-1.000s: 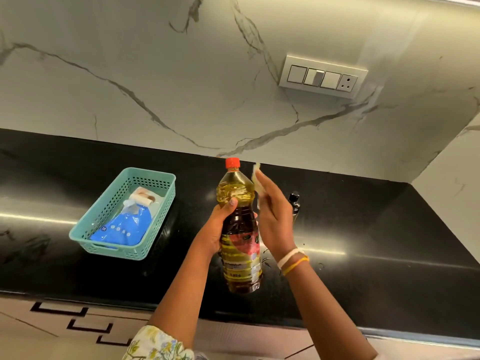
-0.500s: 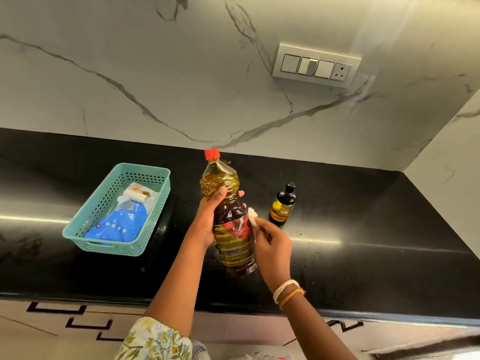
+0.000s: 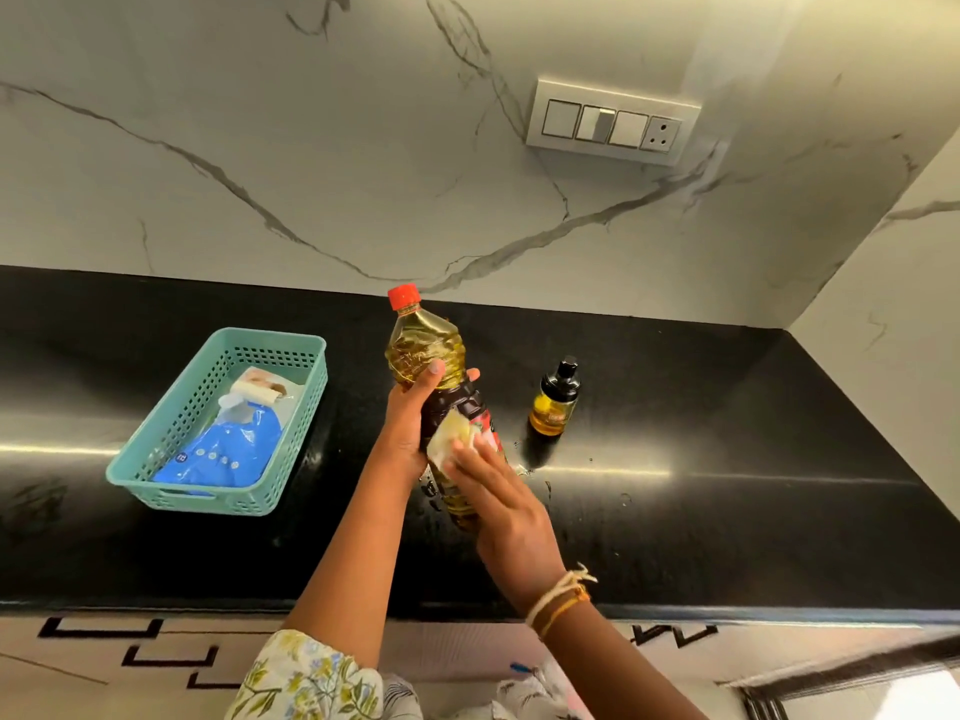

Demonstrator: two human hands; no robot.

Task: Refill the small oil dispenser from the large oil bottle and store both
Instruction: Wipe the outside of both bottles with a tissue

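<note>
Left hand grips ribbed plastic oil bottle; right hand presses crumpled tissue.

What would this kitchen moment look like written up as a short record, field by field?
Left hand: gripping the large oil bottle around its middle, held tilted above the counter
Right hand: pressing a small pale wipe against the bottle's label
Bottle cap: red, screwed on
Small oil dispenser: upright on the black counter, right of the bottle, black top on, untouched
Teal basket: left on the counter, holding a blue pouch
Counter: a few wet spots near the dispenser
</note>
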